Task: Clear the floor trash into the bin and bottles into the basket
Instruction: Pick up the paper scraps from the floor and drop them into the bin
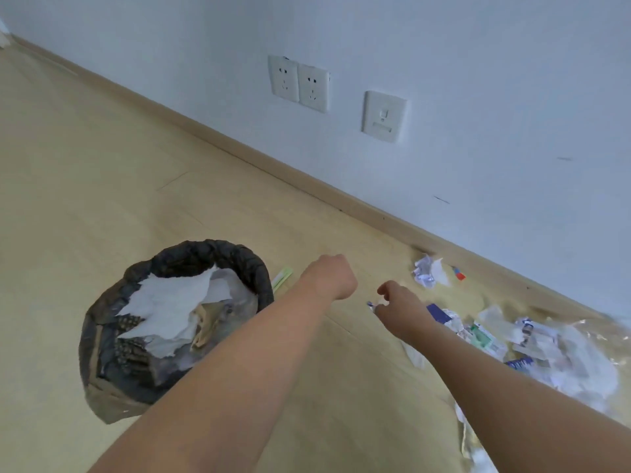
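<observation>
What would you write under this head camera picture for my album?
Two hands, left hand fisted, right hand pinching a small scrap, reach between the lined bin and the litter pile.

Two bare forearms are seen, the left hand (329, 276) and right hand (397, 307) uncovered; no sleeve, glove, watch or ring is worn.
</observation>
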Tool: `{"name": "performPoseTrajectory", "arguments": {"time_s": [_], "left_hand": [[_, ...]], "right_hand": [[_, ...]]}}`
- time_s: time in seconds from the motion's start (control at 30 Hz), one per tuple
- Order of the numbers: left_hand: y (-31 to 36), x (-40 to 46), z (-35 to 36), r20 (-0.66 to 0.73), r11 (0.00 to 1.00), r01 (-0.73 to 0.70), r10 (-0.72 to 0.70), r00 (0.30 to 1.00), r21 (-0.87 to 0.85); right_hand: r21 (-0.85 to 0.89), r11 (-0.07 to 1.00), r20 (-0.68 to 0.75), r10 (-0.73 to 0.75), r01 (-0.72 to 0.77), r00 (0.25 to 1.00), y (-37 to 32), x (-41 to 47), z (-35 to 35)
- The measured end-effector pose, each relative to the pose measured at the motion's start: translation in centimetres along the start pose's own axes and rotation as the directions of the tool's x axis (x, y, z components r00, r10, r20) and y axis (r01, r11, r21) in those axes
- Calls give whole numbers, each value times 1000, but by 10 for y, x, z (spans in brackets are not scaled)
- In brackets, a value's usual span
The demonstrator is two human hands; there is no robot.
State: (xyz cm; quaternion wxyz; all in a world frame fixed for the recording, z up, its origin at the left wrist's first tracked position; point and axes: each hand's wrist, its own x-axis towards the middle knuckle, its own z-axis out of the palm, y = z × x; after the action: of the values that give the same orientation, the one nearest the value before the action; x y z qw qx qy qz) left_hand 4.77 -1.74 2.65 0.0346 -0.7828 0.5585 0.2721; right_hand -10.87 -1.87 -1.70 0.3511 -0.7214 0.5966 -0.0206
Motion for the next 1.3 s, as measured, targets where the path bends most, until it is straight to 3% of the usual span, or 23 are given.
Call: {"name": "performPoseTrajectory", "arguments": {"time_s": [0.1,0.23,0.47,0.6,0.83,1.1,1.2,1.3], "left_hand": [[1,28,43,88,991,125,-130,988,57],[-11,63,74,60,950,311,-309,949,-21],[-67,111,97,-73,814,576,-580,811,-77],[-71,107,119,-214,859,493,-461,861,134],[-53,92,140,-144,927,261,-229,963,269],[-59,84,145,-126,922,156,-119,985,355],[-60,76,146,-76,928,104,-82,994,359],[-57,53,156,-6,931,25,-25,1000,365]], "right_hand": [[-224,974,109,-20,44,994,37,3,23],[-451,874,235,-76,178,969,61,11,56],[-574,770,193,-204,279,960,68,22,93],[-566,746,262,-241,351,935,65,34,86],[-447,888,-130,-181,105,975,68,84,70],[-589,782,-42,-284,206,958,60,94,78],[-618,758,48,-225,206,973,53,78,76],[-567,809,18,-174,153,985,60,65,73]]}}
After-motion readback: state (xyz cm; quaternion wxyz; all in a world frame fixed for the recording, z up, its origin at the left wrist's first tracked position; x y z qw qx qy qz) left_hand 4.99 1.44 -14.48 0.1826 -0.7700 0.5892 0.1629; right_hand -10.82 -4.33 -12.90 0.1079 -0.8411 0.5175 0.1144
